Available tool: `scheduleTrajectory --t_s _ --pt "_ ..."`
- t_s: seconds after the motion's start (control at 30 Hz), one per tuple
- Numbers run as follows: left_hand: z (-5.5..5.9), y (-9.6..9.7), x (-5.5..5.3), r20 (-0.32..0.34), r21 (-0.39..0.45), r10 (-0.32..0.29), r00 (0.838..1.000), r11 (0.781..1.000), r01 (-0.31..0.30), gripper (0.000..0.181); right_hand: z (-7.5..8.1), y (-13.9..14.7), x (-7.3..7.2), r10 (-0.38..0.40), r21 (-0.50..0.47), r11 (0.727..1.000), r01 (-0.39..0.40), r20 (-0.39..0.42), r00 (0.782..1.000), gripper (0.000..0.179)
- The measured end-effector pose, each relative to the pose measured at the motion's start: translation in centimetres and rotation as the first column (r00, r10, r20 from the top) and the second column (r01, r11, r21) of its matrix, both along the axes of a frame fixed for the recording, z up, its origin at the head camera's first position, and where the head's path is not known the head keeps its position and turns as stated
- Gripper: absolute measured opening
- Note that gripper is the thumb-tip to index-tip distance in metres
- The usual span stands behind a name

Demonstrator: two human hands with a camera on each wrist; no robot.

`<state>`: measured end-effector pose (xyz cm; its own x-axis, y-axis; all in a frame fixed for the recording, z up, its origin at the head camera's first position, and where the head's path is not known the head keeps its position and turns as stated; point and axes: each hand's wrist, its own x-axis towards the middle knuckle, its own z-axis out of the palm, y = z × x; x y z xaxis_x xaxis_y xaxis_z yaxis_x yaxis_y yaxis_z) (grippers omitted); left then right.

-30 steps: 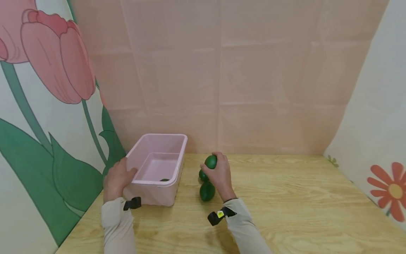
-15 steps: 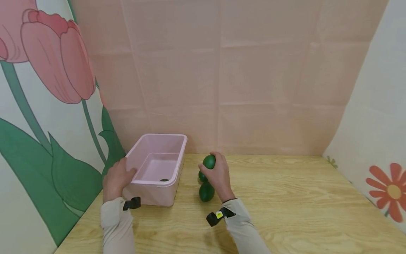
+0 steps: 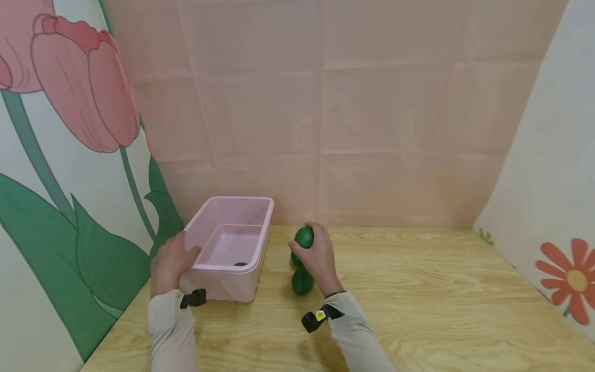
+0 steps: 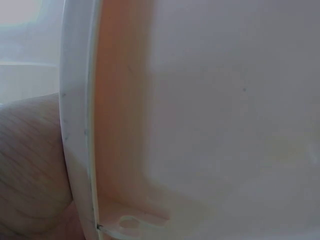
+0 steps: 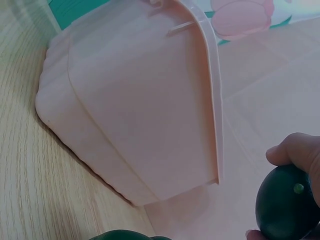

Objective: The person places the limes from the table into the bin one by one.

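Note:
A pink plastic bin (image 3: pixel 218 283) stands on the table at the left, and one dark green avocado (image 3: pixel 240 264) shows just above its near rim, inside. My left hand (image 3: pixel 172 262) grips the bin's left near corner, thumb over the rim. Its fingers are largely hidden. In the left wrist view the bin's wall (image 4: pixel 210 120) fills most of the picture. To the right of the bin, my right hand (image 3: pixel 321 256) holds an avocado (image 5: pixel 285 202) between thumb and fingers. Two more avocados lie below it: one in front (image 3: pixel 302 281), one partly hidden behind (image 3: pixel 295 259).
The wooden table (image 3: pixel 418 289) ends at a pink cloth backdrop (image 3: pixel 372 129). A tulip-printed panel (image 3: pixel 93 206) stands close along the left side, beside the bin and left hand. A flower-printed panel (image 3: pixel 534 181) bounds the right.
My right hand, with the avocado in its fingers, has shifted slightly left toward the bin. The left hand and the bin hold their place.

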<state>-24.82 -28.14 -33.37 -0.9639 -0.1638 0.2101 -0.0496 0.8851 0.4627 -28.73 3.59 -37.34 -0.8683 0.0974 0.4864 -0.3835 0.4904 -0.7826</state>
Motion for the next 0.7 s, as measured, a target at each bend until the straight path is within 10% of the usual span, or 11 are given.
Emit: scheduleTrajectory --t_s 0.7 --pt "-0.08 -0.1 0.03 -0.008 -0.028 -0.014 1.0 1.0 0.013 0.059 0.24 -0.28 0.41 0.038 -0.062 0.997 -0.034 0.063 0.997 0.074"
